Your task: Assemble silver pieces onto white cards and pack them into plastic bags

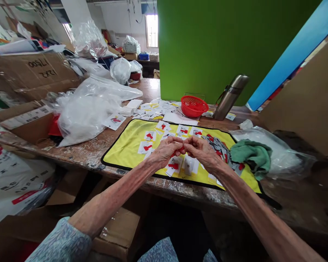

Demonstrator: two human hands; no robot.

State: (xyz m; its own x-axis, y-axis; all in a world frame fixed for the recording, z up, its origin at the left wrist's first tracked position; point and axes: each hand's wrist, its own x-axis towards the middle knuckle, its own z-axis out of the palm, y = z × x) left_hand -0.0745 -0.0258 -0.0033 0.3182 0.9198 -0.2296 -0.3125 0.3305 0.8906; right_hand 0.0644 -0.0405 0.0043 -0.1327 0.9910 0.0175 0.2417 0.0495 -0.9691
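Now, at your fingertips: one small red piece [182, 150], held over the middle of the black-edged yellow towel [120, 145]; your fingers cover most of it, so you can't read its long axis or which way it points.
Your left hand [168, 150]: closed, thumb and fingers pinching the piece.
Your right hand [200, 150]: closed too, fingertips meeting the left's at the same piece.
Cards with red shapes: at least six on the towel; the near card [173, 165] has its red shape lying roughly crosswise to you, while the one on the left-hand card [145, 147] slants up to the right. One more card [114, 121] lies on the wooden workbench [79, 154], off the towel.
Grey and red pile: pieces [220, 147] beside your right forearm, too overlapped to count, pointing various ways.
Towel's right end: one green rag [251, 154], just beside the pile.
Behind the towel: one red plastic basket [192, 109] and one steel thermos [229, 100], its top slanting right in this wide view; loose paper cards [158, 108] spread left of the basket, too jumbled to count.
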